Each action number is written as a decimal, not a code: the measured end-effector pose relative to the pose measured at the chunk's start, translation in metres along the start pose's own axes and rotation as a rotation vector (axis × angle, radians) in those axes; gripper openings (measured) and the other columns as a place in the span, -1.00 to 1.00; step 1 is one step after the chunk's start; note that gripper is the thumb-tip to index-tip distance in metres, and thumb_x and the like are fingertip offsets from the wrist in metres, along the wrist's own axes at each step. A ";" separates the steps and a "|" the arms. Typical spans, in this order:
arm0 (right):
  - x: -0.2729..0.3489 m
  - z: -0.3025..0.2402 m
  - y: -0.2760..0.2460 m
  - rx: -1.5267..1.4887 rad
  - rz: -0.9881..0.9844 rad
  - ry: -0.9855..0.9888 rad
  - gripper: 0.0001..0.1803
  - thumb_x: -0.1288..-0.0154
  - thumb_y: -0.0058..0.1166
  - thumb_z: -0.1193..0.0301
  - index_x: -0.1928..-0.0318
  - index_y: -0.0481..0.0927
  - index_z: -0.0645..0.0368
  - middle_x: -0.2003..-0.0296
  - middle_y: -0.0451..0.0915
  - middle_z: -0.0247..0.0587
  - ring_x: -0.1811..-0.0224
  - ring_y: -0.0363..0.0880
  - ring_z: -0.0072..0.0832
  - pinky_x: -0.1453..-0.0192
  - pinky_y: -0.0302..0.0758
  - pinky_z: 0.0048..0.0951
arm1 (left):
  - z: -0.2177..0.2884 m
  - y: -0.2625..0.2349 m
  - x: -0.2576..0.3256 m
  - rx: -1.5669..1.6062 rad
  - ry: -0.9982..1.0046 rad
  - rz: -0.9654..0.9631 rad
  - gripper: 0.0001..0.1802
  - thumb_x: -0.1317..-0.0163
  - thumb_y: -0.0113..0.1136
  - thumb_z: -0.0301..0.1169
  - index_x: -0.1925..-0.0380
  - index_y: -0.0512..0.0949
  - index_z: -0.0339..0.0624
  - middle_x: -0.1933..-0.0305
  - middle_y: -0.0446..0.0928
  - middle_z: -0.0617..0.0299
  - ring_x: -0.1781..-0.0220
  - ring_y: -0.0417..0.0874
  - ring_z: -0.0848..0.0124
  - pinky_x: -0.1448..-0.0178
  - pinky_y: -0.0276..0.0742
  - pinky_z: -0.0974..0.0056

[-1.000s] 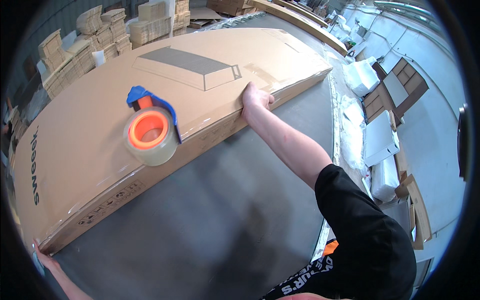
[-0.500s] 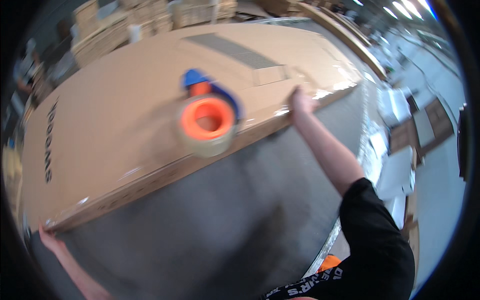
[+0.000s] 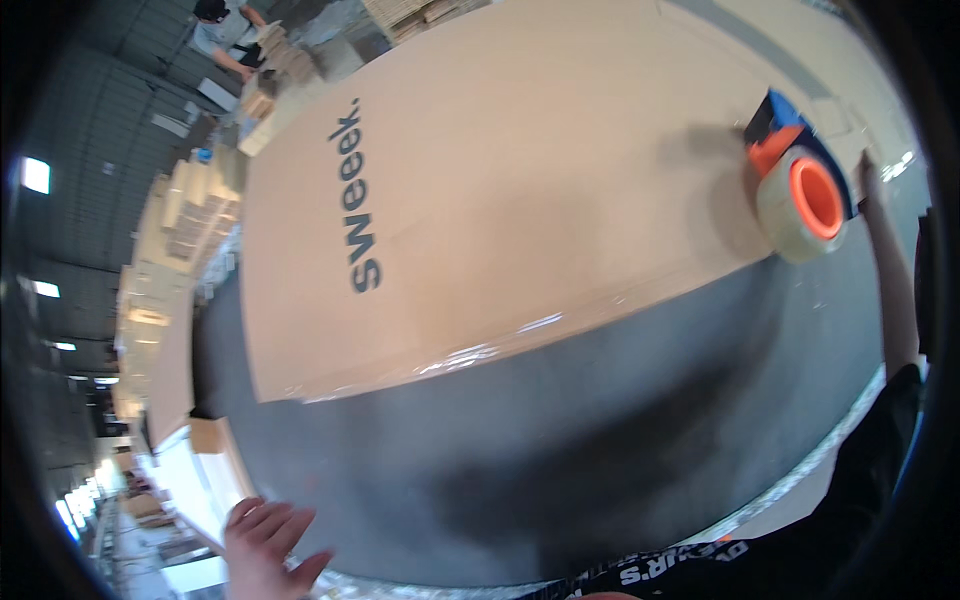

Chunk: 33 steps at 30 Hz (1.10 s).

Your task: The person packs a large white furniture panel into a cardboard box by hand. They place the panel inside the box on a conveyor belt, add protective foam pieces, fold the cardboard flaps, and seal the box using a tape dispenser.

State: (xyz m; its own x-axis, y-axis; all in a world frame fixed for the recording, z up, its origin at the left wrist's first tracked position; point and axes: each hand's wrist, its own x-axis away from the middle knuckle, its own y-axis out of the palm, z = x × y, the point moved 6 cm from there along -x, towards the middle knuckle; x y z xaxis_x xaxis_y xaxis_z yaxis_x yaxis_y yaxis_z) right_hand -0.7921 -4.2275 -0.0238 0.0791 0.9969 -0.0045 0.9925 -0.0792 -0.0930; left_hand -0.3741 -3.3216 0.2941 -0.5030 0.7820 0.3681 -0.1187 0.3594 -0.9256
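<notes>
A large flat cardboard box (image 3: 560, 190) with dark lettering lies on a dark grey tabletop (image 3: 480, 450). Shiny clear tape runs along its near edge. Over the box's near edge, toward the right, is a blue and orange tape dispenser (image 3: 800, 190) with a roll of clear tape. My right hand (image 3: 868, 188) is at the box's edge just beyond the dispenser, its fingers partly hidden and seemingly closed on that edge. My left hand (image 3: 268, 545) is at the lower left, off the box, fingers spread and holding nothing.
Beyond the box at the upper left, another person (image 3: 228, 38) handles stacked cardboard pieces (image 3: 285, 55). More stacks of flat cardboard (image 3: 200, 215) stand along the left. White panels (image 3: 195, 480) lie beside the table's left end.
My view has swung left. My left hand has come off the box's near left corner and opened. My right hand remains at the box's edge.
</notes>
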 end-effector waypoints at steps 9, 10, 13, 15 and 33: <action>0.101 -0.036 0.021 0.438 0.069 -0.008 -0.38 -0.20 0.08 -0.08 -0.01 0.60 0.21 0.13 0.62 -0.20 0.15 0.55 -0.44 0.04 0.44 -0.40 | -0.172 -0.208 -0.210 0.158 -0.267 0.595 -0.41 -0.27 0.13 0.03 -0.07 0.54 -0.25 0.00 0.61 0.08 -0.08 0.59 0.37 -0.10 0.47 0.32; 0.121 -0.031 0.030 0.299 -0.042 0.068 -0.56 -0.23 0.07 0.02 0.19 0.60 0.16 0.34 0.58 -0.26 0.41 0.50 -0.50 0.34 0.41 -0.43 | -0.163 -0.193 -0.253 -0.004 -0.288 0.680 -0.35 -0.24 0.12 0.08 -0.08 0.52 -0.26 -0.05 0.59 0.01 -0.10 0.59 0.27 -0.12 0.46 0.26; 0.170 -0.045 0.054 0.049 -0.002 0.127 -0.74 -0.25 -0.03 0.24 0.26 0.56 0.19 0.41 0.55 -0.26 0.44 0.50 -0.44 0.39 0.44 -0.34 | -0.200 -0.125 -0.358 0.055 -0.331 0.867 -0.17 -0.27 -0.14 0.23 -0.22 0.34 -0.32 -0.15 0.46 -0.23 -0.24 0.45 -0.03 -0.32 0.32 0.11; 0.168 -0.057 0.036 0.034 0.238 -0.058 -0.63 -0.19 -0.01 0.28 0.14 0.58 0.33 0.23 0.63 -0.05 0.20 0.62 -0.26 0.12 0.53 -0.25 | -0.182 -0.062 -0.430 0.266 -0.281 0.714 -0.04 -0.27 -0.24 0.30 -0.38 0.07 -0.32 -0.40 0.13 -0.22 -0.47 0.10 -0.02 -0.49 0.02 0.10; 0.255 -0.109 0.046 0.536 0.381 0.142 -0.58 -0.11 0.02 0.30 0.11 0.58 0.38 0.11 0.61 0.09 0.04 0.60 -0.14 -0.03 0.50 -0.25 | -0.255 0.034 -0.610 0.601 -0.029 0.660 -0.36 -0.30 -0.08 0.15 0.24 0.42 -0.35 0.12 0.45 0.00 0.02 0.43 0.30 -0.09 0.29 0.22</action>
State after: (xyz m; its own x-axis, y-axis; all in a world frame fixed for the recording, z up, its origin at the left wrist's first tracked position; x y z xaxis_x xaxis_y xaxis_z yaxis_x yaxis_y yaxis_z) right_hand -0.7158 -3.9772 0.0788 0.4625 0.8866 -0.0073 0.7122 -0.3763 -0.5926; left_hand 0.1467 -3.6564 0.0601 -0.6479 0.7193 -0.2508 -0.2222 -0.4934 -0.8410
